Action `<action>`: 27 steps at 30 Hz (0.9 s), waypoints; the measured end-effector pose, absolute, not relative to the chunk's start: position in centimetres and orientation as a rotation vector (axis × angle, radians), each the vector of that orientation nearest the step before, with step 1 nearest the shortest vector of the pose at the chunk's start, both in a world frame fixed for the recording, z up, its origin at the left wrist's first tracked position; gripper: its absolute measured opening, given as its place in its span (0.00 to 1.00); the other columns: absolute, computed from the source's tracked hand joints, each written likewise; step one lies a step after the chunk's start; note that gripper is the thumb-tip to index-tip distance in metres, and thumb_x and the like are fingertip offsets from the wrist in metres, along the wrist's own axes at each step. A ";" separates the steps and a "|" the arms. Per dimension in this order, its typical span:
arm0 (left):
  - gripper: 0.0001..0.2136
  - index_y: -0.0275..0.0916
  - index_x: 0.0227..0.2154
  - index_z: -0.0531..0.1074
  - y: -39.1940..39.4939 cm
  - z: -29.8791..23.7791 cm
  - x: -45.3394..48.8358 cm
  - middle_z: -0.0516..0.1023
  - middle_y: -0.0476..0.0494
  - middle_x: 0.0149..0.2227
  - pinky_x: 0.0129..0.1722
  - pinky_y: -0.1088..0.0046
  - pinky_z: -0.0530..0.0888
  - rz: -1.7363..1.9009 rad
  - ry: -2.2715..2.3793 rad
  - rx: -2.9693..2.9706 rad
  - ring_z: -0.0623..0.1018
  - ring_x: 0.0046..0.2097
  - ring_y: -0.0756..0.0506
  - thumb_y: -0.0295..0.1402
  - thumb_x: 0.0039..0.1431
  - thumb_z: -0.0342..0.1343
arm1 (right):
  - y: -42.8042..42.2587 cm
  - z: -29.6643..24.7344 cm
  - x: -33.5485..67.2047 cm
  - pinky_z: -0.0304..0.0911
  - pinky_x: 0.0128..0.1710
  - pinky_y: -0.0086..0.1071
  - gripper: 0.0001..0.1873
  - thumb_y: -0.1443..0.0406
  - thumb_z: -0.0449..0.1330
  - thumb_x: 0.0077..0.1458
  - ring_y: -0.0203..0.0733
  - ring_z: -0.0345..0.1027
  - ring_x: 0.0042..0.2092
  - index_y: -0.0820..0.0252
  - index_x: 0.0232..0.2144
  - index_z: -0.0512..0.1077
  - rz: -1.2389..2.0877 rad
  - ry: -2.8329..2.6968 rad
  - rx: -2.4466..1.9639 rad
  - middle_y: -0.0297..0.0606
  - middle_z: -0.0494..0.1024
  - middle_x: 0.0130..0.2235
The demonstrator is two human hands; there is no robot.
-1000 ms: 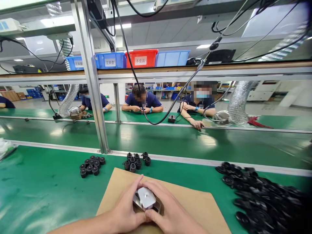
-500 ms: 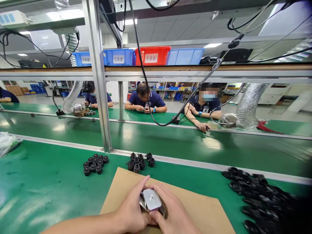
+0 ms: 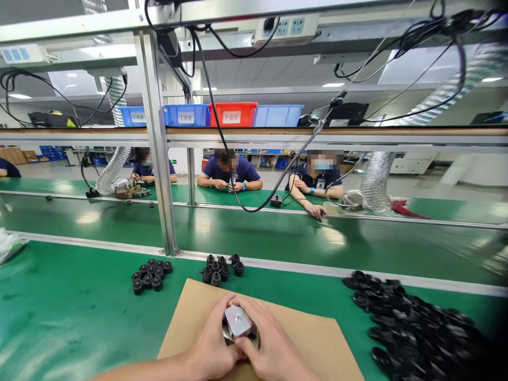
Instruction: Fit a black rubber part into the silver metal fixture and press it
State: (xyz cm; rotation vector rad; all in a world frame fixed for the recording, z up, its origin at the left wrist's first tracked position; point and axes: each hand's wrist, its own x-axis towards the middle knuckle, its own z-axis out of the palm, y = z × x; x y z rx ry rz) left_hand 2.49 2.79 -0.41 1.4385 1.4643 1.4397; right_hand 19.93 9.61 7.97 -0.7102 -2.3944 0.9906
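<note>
A small silver metal block (image 3: 237, 321) with a dark part under it sits between both my hands, over a brown cardboard sheet (image 3: 317, 338). My left hand (image 3: 210, 344) wraps its left side, fingers curled over the top edge. Gripping it from the right is my right hand (image 3: 268, 346), thumb pressed against the near face. Two clusters of small black round parts (image 3: 150, 274) (image 3: 221, 267) lie just beyond the cardboard.
A heap of black ring-shaped parts (image 3: 408, 323) lies at the right on the green bench (image 3: 59, 317). An aluminium post (image 3: 159, 153) rises ahead at the conveyor belt (image 3: 278, 233). Three people work across the belt. Coloured bins (image 3: 232, 114) stand on the shelf above.
The view has tilted up and shifted slightly. Both hands have stayed closed round the metal block, and the block looks turned a little in their grip.
</note>
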 end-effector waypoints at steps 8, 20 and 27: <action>0.62 0.43 0.76 0.49 4.0 -3.8 0.1 0.73 0.34 0.57 0.52 0.56 0.77 1.386 1.215 1.448 0.81 0.51 0.34 0.52 0.43 0.78 | 12.2 7.7 20.7 0.71 0.60 0.46 0.36 0.67 0.67 0.46 0.57 0.75 0.59 0.56 0.60 0.76 1.472 -1.965 -0.681 0.45 0.79 0.60; 0.32 0.44 0.68 0.69 3.6 -2.1 0.2 0.82 0.34 0.46 0.50 0.55 0.77 1.548 1.254 1.902 0.81 0.47 0.34 0.56 0.68 0.59 | 17.2 6.2 25.6 0.64 0.70 0.54 0.29 0.61 0.63 0.63 0.59 0.67 0.67 0.49 0.66 0.72 0.847 -2.577 -0.976 0.45 0.73 0.65; 0.19 0.61 0.66 0.74 2.4 -1.7 -0.8 0.88 0.39 0.53 0.59 0.49 0.80 1.396 1.055 2.187 0.85 0.56 0.32 0.46 0.76 0.55 | 16.7 6.0 25.5 0.66 0.69 0.53 0.30 0.62 0.61 0.65 0.58 0.68 0.66 0.48 0.68 0.70 0.788 -2.622 -1.001 0.44 0.74 0.64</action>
